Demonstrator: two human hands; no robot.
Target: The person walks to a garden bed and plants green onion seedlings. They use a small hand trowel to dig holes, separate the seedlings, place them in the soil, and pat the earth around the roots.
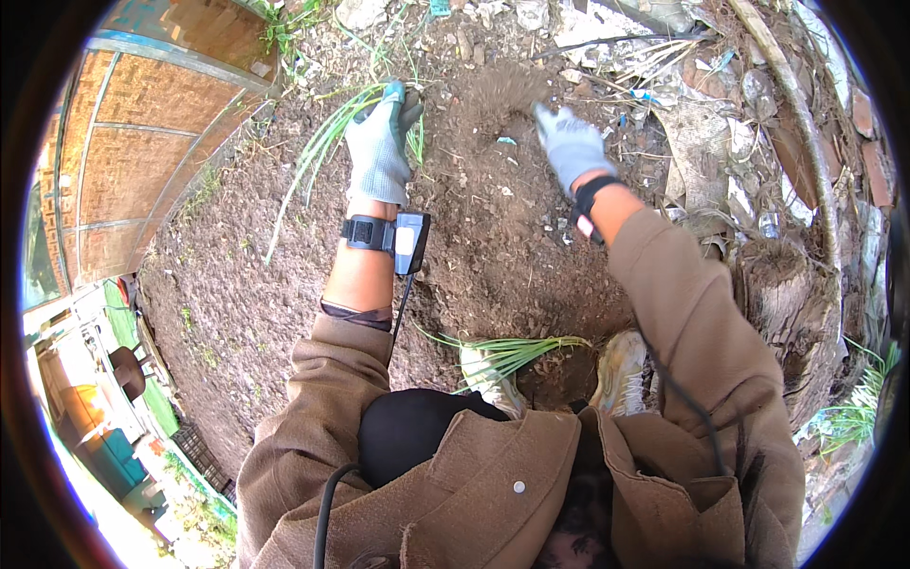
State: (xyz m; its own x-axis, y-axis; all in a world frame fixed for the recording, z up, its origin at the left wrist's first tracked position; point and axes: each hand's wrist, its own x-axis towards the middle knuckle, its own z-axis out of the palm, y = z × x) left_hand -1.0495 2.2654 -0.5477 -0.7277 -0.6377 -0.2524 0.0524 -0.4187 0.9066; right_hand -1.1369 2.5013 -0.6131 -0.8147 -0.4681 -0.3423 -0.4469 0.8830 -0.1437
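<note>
At the far left we see a brick wall (142, 142) curving along the edge of a patch of bare brown soil (256, 284). Moving right, our left hand (379, 147), in a grey glove, reaches forward over the ground, and its fingers (393, 100) are closed around a bunch of long green shoots (327, 142); the leaves trail down and to the left from the fist, lying over the soil. A black strap with a small device (409, 242) sits on that wrist, with a cable running back toward our brown jacket (474, 474). Just right of the fist we see a small mound of loose dark earth (502, 90) between the two hands. Our right hand (572, 142), also in a grey glove, is stretched out beside that mound, with its fingers straight and close together, holding nothing, the tips at the edge of the loose earth. Lower down, near our shoes (621, 370), a second bunch of green shoots (512, 351) lies flat on the soil. Further right the ground is strewn with dry leaves and rubble (720, 142), and at the far right a few green blades (853, 417) grow beside a rough trunk base (787, 294).
</note>
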